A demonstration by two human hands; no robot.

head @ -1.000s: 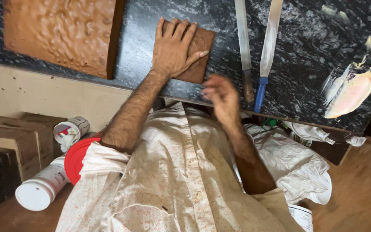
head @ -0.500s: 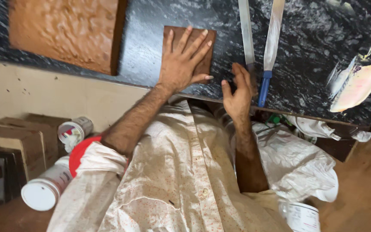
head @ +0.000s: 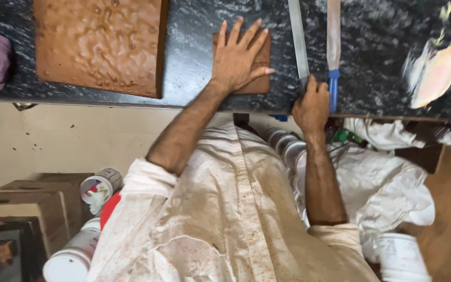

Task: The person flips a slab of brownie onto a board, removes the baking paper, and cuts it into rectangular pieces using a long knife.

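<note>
Left hand (head: 238, 57): fingers spread, palm flat on the small brown block (head: 261, 78), grasping nothing. The block lies on the dark surface (head: 189, 57), mostly under the palm.

Right hand (head: 311, 107): clenched on the near end of the metal blade (head: 297, 36) at the surface edge. A blue-handled blade (head: 333, 47) lies just right of this hand.

Containers: white tubs (head: 100, 185) stand on the floor below the left arm; contents cannot be told.

Far left of the left hand lies a large textured slab (head: 100, 44). White cloth (head: 387, 183) is heaped right of the right arm.
</note>
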